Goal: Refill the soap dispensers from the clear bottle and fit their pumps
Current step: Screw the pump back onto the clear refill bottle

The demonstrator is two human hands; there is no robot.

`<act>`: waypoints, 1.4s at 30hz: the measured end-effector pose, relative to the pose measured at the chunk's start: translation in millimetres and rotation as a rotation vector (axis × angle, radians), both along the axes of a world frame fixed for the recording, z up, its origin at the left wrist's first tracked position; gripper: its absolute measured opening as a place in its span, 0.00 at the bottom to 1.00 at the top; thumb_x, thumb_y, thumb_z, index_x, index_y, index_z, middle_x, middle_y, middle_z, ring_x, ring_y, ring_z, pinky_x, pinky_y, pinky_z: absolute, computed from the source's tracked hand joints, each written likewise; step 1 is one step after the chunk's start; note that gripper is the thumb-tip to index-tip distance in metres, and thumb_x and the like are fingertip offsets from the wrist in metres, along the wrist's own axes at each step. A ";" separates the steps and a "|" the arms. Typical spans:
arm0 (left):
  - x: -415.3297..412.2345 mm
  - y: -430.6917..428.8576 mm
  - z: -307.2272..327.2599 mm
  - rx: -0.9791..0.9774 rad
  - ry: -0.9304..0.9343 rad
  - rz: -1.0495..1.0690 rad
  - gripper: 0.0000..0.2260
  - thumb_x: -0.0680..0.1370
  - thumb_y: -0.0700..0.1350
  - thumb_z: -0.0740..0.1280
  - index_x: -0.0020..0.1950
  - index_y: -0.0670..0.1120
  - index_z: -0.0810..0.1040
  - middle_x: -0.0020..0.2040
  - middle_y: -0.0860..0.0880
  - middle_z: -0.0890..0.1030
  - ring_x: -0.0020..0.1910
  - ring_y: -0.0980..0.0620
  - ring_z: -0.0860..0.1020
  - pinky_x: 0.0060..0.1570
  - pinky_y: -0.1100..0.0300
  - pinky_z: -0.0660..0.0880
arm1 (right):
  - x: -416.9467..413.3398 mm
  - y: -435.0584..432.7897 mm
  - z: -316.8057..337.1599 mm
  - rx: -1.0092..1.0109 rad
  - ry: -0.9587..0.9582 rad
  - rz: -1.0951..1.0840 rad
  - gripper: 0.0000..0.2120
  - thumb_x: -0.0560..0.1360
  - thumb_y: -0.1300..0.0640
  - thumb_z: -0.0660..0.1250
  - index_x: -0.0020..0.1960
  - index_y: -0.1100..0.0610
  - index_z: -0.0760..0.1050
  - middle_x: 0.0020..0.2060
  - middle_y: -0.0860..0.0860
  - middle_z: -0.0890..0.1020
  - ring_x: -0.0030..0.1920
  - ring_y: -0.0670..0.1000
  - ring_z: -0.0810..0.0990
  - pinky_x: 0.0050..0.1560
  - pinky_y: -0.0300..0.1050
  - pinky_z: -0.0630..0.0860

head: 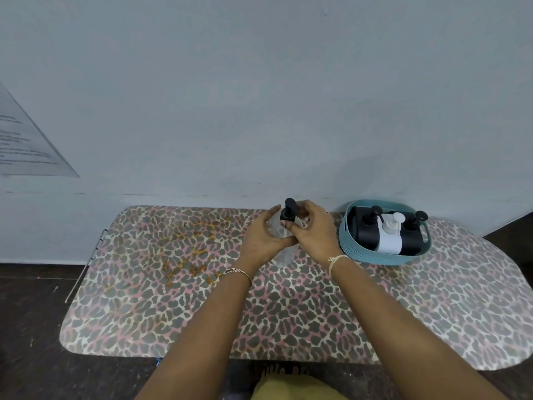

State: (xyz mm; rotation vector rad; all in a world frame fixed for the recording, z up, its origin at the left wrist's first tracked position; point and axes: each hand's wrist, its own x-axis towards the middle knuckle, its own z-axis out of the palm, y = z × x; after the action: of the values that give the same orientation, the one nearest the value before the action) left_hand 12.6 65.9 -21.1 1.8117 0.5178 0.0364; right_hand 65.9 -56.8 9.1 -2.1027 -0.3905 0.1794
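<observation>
A clear bottle (284, 255) stands on the leopard-print board (173, 298) near the wall, with a black pump (289, 214) on its top. My left hand (264, 239) grips the bottle's body from the left. My right hand (313, 233) has its fingers curled round the black pump's collar from the right. Most of the bottle is hidden behind both hands. To the right, a teal basket (347, 243) holds two black dispensers (364, 232) (412, 241) and a white dispenser (389, 241), each with a pump on it.
The board runs up to a pale wall at the back. A printed sheet (26, 140) is on the wall at the far left. Orange-brown stains (190, 252) mark the board left of the bottle. Dark floor lies around the board.
</observation>
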 end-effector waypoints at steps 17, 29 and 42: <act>6.1 2.7 0.0 0.016 -0.022 -0.005 0.39 0.64 0.49 0.80 0.73 0.51 0.69 0.68 0.52 0.74 0.65 0.52 0.73 0.64 0.55 0.73 | 2.7 3.2 7.8 -0.172 -0.159 0.093 0.13 0.74 0.54 0.70 0.58 0.51 0.75 0.50 0.45 0.78 0.54 0.50 0.75 0.57 0.48 0.71; -0.9 7.0 13.3 0.309 -0.023 -0.123 0.35 0.65 0.53 0.79 0.69 0.54 0.68 0.60 0.55 0.76 0.56 0.55 0.75 0.45 0.65 0.72 | 5.5 2.5 4.8 -0.437 -0.337 0.178 0.11 0.78 0.49 0.63 0.56 0.53 0.74 0.48 0.49 0.77 0.53 0.51 0.74 0.55 0.46 0.65; -6.2 -11.8 15.3 0.601 -0.006 0.002 0.22 0.72 0.51 0.70 0.64 0.52 0.70 0.40 0.55 0.74 0.37 0.54 0.73 0.29 0.64 0.62 | -14.9 13.5 -4.8 -0.463 -0.369 -0.064 0.11 0.76 0.53 0.64 0.57 0.54 0.75 0.51 0.48 0.78 0.50 0.50 0.77 0.56 0.47 0.61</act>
State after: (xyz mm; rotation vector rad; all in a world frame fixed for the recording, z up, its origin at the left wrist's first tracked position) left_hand 6.4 54.1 -5.7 2.3947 0.5401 0.2186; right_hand 51.1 -43.3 4.3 -2.6103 -0.5372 -0.1776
